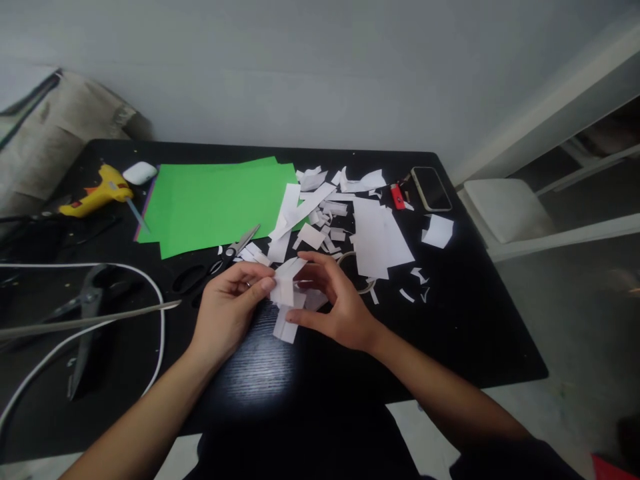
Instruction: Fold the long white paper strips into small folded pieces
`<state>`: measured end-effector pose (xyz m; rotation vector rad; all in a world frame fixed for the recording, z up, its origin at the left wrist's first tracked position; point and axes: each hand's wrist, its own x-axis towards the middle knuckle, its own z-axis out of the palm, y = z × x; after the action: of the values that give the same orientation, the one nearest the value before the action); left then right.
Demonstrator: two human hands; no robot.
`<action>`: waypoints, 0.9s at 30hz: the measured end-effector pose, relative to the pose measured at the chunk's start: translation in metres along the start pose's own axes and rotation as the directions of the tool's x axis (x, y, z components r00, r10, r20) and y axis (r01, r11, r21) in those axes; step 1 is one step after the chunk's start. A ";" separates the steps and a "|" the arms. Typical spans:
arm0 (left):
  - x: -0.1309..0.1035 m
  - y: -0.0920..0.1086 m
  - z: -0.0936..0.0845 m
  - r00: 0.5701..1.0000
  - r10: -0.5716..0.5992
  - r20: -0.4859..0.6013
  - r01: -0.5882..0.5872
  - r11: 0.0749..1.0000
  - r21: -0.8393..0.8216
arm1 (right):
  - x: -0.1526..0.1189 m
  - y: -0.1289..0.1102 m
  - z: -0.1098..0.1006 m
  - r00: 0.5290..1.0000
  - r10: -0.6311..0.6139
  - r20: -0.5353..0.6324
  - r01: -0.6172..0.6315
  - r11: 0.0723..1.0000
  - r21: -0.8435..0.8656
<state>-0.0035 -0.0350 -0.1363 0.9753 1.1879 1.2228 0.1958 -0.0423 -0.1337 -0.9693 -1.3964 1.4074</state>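
A small folded white paper piece (286,288) is held between both hands, just above the black table. My left hand (225,310) pinches its left edge between thumb and forefinger. From the other side, the fingers of my right hand (345,308) curl around the piece, forefinger at its top and thumb by the lower flap. Part of the paper is hidden behind the right fingers. Scissors (234,252) with black handles lie beyond my left hand. White paper strips (303,212) and many small scraps are spread just past the held piece.
Green sheets (215,203) cover the back left. A yellow glue gun (104,191) sits beside them. White paper (377,237) partly covers a ring-shaped roll (371,288). A red lighter (397,197) and phone (431,189) are back right. A white cable (161,320) loops at left.
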 end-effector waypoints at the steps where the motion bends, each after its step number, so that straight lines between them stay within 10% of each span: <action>1: 0.000 0.000 0.001 1.000 -0.010 0.006 0.010 1.000 -0.027 | 0.000 0.000 0.000 1.000 -0.013 0.000 0.013 1.000 -0.006; 27: -0.007 0.013 0.011 0.982 0.014 0.187 -0.021 0.999 0.032 | -0.003 -0.006 0.002 0.994 0.050 -0.092 -0.050 0.999 0.002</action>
<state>0.0056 -0.0396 -0.1210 1.1026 1.0566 1.1017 0.1947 -0.0457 -0.1275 -1.0633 -1.3126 1.3813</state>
